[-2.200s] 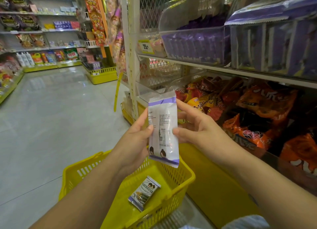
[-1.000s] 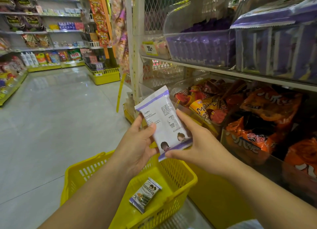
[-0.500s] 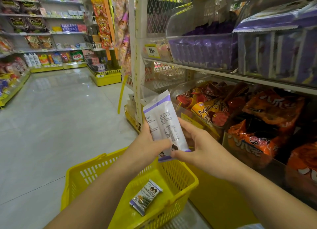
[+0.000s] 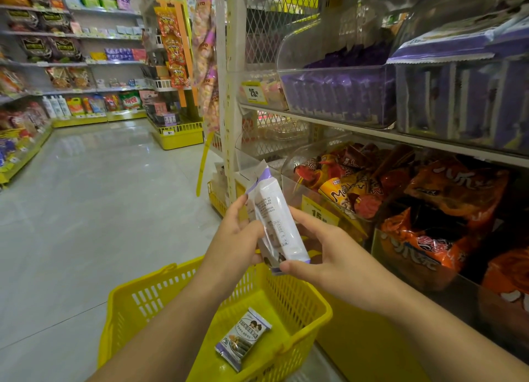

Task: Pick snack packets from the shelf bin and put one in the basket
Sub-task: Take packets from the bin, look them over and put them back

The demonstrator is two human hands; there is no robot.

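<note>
At centre frame I saw the left hand (image 4: 237, 238) pinching the left edge of a white-and-purple snack packet (image 4: 274, 221); the right hand (image 4: 329, 253) was curled round its lower end; the packet stood tilted above the yellow basket (image 4: 137, 284) at lower centre; a second packet (image 4: 243, 338) lay on the basket's floor; the purple-stocked shelf bin (image 4: 337, 95) sat upper right.

Packet turned between the hands

The snack packet (image 4: 276, 218), earlier upright with its printed back flat to the camera, now leans toward 11 o'clock, partly edge-on. The left hand (image 4: 236, 238) has wrapped its side, and the right hand (image 4: 329, 255) has slid to its lower end.
</note>
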